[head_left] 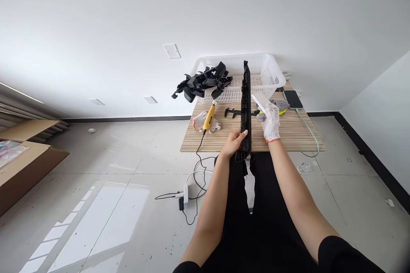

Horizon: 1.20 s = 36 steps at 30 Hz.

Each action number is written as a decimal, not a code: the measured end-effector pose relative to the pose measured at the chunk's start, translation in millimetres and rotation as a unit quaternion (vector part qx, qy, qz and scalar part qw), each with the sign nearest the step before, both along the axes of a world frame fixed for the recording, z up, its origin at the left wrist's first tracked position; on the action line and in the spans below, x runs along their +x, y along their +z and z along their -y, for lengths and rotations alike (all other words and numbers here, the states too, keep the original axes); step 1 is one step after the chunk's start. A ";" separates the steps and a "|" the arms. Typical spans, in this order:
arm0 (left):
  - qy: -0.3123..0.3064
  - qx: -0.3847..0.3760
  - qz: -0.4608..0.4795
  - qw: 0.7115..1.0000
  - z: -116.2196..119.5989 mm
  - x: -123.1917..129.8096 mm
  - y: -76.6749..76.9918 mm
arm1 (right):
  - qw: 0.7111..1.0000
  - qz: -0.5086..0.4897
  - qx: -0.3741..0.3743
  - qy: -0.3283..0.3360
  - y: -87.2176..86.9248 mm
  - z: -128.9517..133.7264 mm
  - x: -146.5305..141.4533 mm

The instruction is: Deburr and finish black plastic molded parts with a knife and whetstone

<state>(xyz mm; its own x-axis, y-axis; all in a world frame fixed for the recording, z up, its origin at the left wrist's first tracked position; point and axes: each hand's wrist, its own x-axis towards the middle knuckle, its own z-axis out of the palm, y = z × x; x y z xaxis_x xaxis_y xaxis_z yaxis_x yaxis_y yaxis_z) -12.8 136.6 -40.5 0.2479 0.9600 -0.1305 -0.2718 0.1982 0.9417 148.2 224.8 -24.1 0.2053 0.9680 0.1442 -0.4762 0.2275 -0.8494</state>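
My left hand [235, 141], bare, is closed on the lower end of a long black plastic trim piece [246, 98], which stands nearly upright over the table's front edge. My right hand [270, 120] wears a white knit glove with an orange cuff. It grips a flat white piece [260, 100] that points up and left, just right of the trim; its exact kind I cannot make out. Behind the trim lie black calipers [233, 113], partly hidden. A yellow rotary tool [209, 118] rests on a white glove [199, 121] to the left.
A white plastic basket [272, 77] at the back holds several black plastic parts [205, 80], which overhang its left side. A phone [292, 99] with a green cable [310, 129] lies right on the slatted table [221, 143]. Cords and a power strip [185, 194] lie on the floor.
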 end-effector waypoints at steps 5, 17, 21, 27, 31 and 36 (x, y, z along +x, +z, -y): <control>0.012 0.000 0.004 1.000 -0.9 3.2 1.8 | 0.993 -0.007 -0.011 0.114 -2.2 4.7 -5.2; 0.037 0.111 -0.211 0.971 0.3 3.8 -3.3 | 0.995 -0.019 -0.048 0.087 -5.3 -4.2 -4.4; 0.041 0.129 -0.254 0.958 5.3 6.6 0.3 | 0.997 -0.046 -0.043 -0.040 -5.9 -8.6 -4.5; 0.035 0.130 -0.284 0.949 10.2 10.3 2.0 | 0.995 -0.032 -0.062 0.075 -5.8 -9.6 -4.1; 0.046 0.115 -0.270 0.955 11.3 11.6 3.3 | 0.995 -0.070 -0.054 -0.037 -5.1 -11.1 -3.3; 0.043 0.113 -0.288 0.950 12.8 13.2 3.6 | 0.995 -0.014 -0.065 0.068 -6.7 -9.1 -4.3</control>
